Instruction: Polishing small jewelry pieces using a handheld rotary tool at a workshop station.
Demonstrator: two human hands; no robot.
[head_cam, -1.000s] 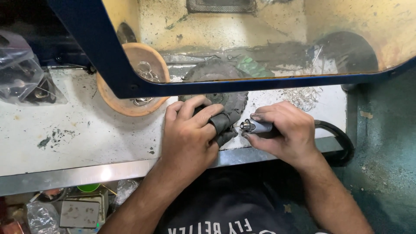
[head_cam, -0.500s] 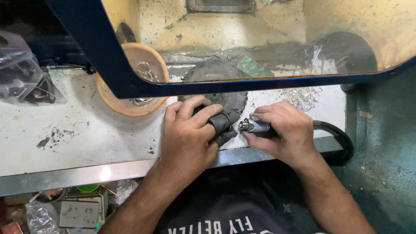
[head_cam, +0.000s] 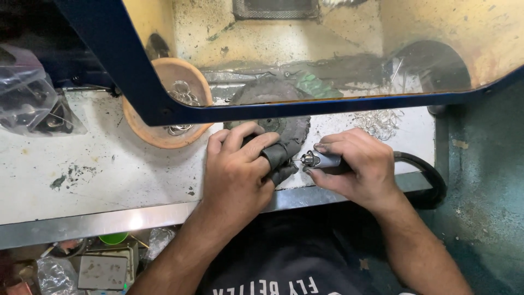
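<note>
Blue frame (head_cam: 136,82) overhangs clay bowl (head_cam: 164,109) beside both hands (head_cam: 295,169).

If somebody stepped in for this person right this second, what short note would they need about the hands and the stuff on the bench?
Left hand: closed on a small piece wrapped in dark cloth, resting on the white bench.
Right hand: gripping a rotary handpiece, tip at the piece; its black hose loops right.
Clay bowl of metal rings sits behind the left hand; loose rings behind the right.
Progress on the piece: too small to tell.
</note>
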